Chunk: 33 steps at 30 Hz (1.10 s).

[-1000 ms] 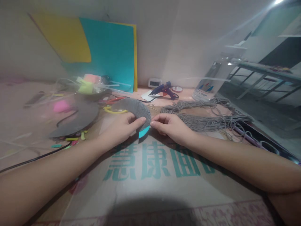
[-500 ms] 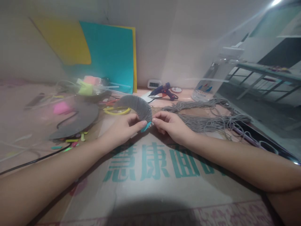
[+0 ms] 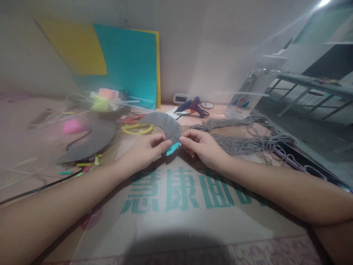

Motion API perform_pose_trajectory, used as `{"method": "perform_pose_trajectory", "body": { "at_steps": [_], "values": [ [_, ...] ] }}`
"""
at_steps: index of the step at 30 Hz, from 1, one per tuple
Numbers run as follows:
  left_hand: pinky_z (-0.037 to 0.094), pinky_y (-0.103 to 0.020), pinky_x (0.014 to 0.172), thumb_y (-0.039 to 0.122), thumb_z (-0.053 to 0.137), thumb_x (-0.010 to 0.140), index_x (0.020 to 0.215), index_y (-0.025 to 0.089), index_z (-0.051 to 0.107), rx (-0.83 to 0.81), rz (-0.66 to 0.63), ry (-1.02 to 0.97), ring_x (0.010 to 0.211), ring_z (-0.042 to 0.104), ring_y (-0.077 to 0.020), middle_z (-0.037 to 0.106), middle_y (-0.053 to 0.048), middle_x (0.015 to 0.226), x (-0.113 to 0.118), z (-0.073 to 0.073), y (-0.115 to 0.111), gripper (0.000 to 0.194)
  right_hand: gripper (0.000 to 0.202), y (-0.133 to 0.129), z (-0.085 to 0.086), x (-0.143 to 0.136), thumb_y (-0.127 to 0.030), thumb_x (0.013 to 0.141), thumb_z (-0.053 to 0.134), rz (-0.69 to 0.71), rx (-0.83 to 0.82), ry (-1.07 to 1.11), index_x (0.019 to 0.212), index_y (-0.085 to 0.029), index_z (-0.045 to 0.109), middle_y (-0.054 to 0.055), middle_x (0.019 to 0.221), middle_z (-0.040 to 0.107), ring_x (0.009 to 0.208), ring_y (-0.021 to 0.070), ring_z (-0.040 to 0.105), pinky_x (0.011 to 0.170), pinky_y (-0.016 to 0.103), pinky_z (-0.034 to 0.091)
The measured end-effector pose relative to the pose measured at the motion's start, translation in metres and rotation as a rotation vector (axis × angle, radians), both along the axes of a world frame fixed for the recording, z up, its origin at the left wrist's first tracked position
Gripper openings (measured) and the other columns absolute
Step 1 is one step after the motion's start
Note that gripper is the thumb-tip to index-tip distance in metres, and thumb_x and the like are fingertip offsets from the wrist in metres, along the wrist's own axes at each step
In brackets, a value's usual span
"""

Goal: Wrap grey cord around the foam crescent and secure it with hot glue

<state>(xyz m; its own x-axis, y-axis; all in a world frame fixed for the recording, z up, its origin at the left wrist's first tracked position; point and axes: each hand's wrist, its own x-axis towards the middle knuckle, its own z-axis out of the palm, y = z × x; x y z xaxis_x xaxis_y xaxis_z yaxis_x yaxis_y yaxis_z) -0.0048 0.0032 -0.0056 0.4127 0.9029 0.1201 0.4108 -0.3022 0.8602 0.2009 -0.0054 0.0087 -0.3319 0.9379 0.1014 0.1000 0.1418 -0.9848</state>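
A curved band closely wrapped in grey cord arches above the table, with a bare teal end showing at its lower right. My left hand pinches this band near the teal end, thumb on top. Beside it, my right hand is closed at the band's right edge, thumb and forefinger together on what looks like the grey cord; the strand itself is mostly hidden by the fingers. Behind and right of that hand lies a loose hank of grey cord.
Yellow-handled scissors lie behind my left hand. Farther back are a blue glue gun, a small digital clock and a clear bottle. A dark grey disc and foam scraps lie left; teal and yellow sheets lean on the wall.
The wrapped band has tipped and shifted slightly right and down, showing more of its flat side and more of the teal end. Both hands stay nearly in place.
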Motion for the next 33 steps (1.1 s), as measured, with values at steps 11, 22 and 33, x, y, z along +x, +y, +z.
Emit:
{"method": "perform_pose_trajectory", "body": {
  "at_steps": [11, 22, 33],
  "values": [
    [0.042, -0.023, 0.054, 0.051, 0.051, 0.091, 0.078, 0.020, 0.061, -0.052, 0.177, -0.186, 0.060, 0.058, -0.0127, 0.061, 0.001, 0.066, 0.002, -0.002, 0.005, 0.035, 0.025, -0.001, 0.000, 0.001, -0.040, 0.085, 0.065, -0.058, 0.060, 0.030, 0.078, -0.018, 0.056, -0.007, 0.060, 0.048, 0.049, 0.0065, 0.038, 0.045, 0.021, 0.034],
    [0.051, -0.029, 0.074, 0.035, 0.060, 0.087, 0.104, 0.020, 0.069, -0.122, 0.148, -0.251, 0.072, 0.067, -0.0144, 0.071, -0.001, 0.082, 0.003, -0.008, 0.009, 0.024, 0.023, 0.005, -0.005, 0.003, -0.039, 0.086, 0.064, -0.079, 0.121, 0.098, 0.081, -0.018, 0.056, -0.006, 0.059, 0.050, 0.050, 0.0066, 0.040, 0.047, 0.022, 0.032],
    [0.044, -0.025, 0.061, 0.044, 0.067, 0.080, 0.091, 0.022, 0.067, -0.032, 0.258, -0.053, 0.067, 0.064, -0.0145, 0.070, 0.001, 0.076, 0.001, 0.001, 0.004, 0.024, 0.023, 0.002, -0.005, 0.002, -0.039, 0.086, 0.064, -0.045, 0.128, 0.021, 0.081, -0.018, 0.056, -0.005, 0.063, 0.051, 0.053, 0.0076, 0.041, 0.047, 0.022, 0.035]
  ]
}}
